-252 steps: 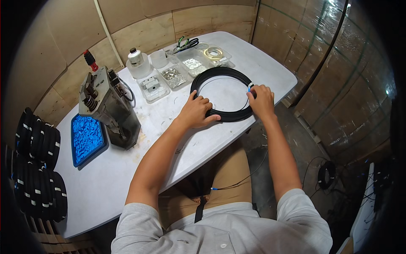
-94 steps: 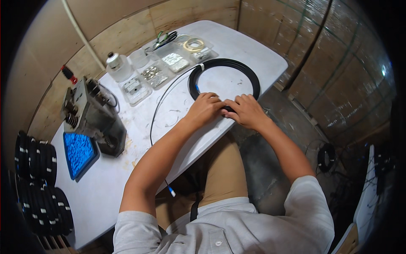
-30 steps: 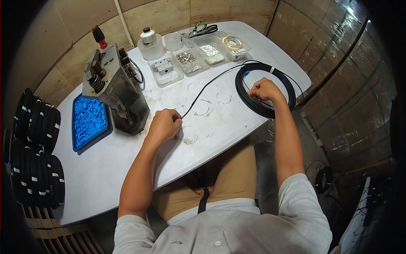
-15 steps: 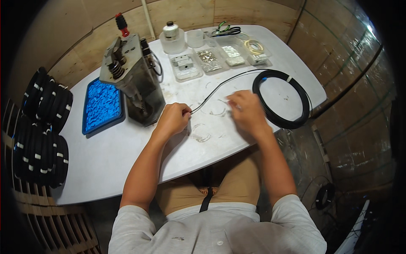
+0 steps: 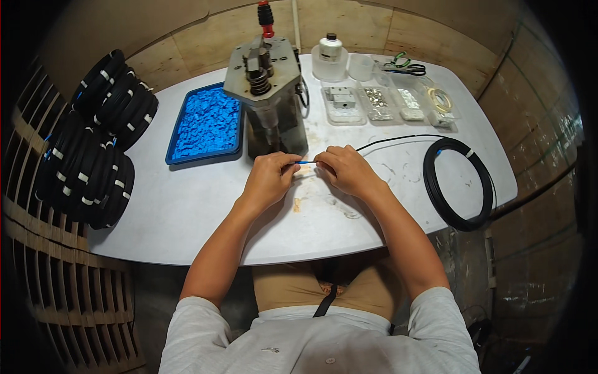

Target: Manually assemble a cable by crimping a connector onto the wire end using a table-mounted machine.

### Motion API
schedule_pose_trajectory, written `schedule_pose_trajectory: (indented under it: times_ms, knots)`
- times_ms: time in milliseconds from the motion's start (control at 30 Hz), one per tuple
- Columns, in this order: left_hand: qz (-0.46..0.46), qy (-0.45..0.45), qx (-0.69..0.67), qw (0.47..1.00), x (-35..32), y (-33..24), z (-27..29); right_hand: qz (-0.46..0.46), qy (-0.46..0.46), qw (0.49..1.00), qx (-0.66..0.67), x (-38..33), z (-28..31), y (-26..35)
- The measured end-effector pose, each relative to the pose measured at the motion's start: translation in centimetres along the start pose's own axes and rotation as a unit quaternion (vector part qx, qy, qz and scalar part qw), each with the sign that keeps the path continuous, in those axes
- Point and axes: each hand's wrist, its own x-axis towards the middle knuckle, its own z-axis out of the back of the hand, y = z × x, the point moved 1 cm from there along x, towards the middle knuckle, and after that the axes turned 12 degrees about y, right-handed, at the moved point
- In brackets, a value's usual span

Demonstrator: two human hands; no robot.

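In front of the metal press (image 5: 277,134) my two hands are close together over the white table (image 5: 187,218). A small narrow blue piece (image 5: 304,163) shows between them, pinched by my left hand (image 5: 269,179). My right hand (image 5: 350,169) is closed on the black cable (image 5: 398,138) near its end. From there the cable runs right to a black coil (image 5: 434,199) on the table. Whether the cable end sits inside the blue piece I cannot tell; my fingers hide it.
Left of the press is a blue tray (image 5: 171,161) of small blue pieces. Black coils with white ties (image 5: 93,156) are stacked at the left. Clear boxes of small parts (image 5: 380,103), a white bottle (image 5: 330,48) and green-handled pliers (image 5: 398,60) stand at the back right.
My view has shifted left. My right hand has come from beside the coil to my left hand and now holds the cable. A blue piece now shows between my hands.
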Motion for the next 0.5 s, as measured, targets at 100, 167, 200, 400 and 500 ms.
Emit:
schedule_pose_trajectory:
  times_ms: [100, 167, 200, 400, 500]
  knots:
    - [-0.023, -0.011, 0.015, 1.000, -0.4, 1.5, 0.8, 0.031, -0.014, 0.999, 0.023, 1.7, -0.5, 1.5]
    - [-0.023, 0.004, 0.005, 1.000, -0.5, 2.2, 1.4, 0.056, -0.017, 0.998, 0.022, 2.5, -0.9, 1.8]
    - [-0.023, 0.004, 0.005, 1.000, -0.6, 2.5, 1.7, 0.067, -0.018, 0.998, 0.009, 3.0, -1.0, 1.8]
    - [-0.025, -0.028, 0.005, 0.999, -0.6, 4.1, 2.8, 0.103, -0.027, 0.994, 0.009, 5.4, -1.3, 2.5]
    - [-0.034, -0.050, -0.015, 0.998, -0.7, 5.3, 2.7, 0.076, -0.029, 0.996, 0.043, 5.5, -1.5, 2.5]
